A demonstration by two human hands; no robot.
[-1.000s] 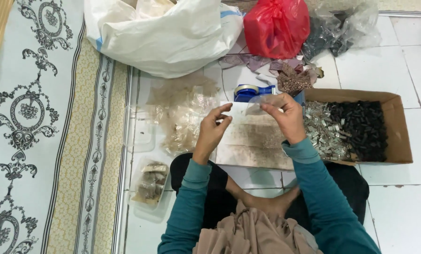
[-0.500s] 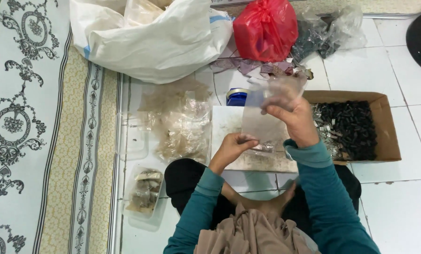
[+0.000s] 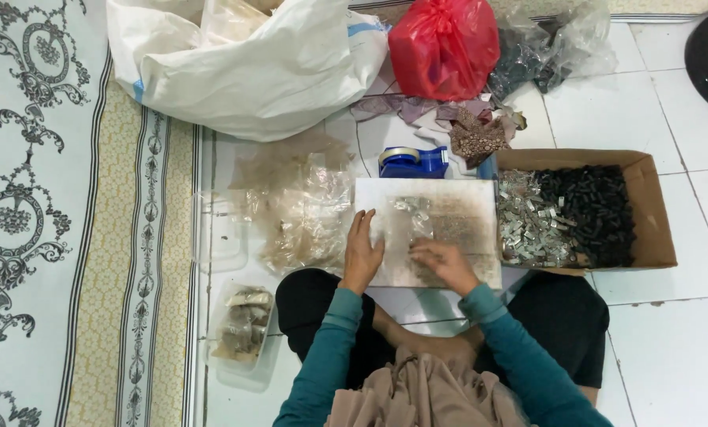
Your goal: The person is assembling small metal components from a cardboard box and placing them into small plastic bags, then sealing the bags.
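Note:
A white board (image 3: 464, 198) with dark smudges lies on the floor in front of my knees. A small clear plastic bag (image 3: 407, 221) with a few silvery pieces lies flat on it. My left hand (image 3: 362, 251) rests flat on the board's left edge, fingers together and stretched out. My right hand (image 3: 442, 264) presses palm down on the lower end of the bag. Neither hand grips anything.
A cardboard box (image 3: 654, 205) of silvery and black small parts stands to the right. A blue tape dispenser (image 3: 411, 162) is behind the board. A heap of clear bags (image 3: 306, 213) lies left, two clear tubs (image 3: 241, 332) nearer. A white sack (image 3: 251, 63) and a red bag (image 3: 445, 43) sit behind.
Both hands held the clear bag up in the air before. They have come down, and the bag now lies flat on the board under my right hand.

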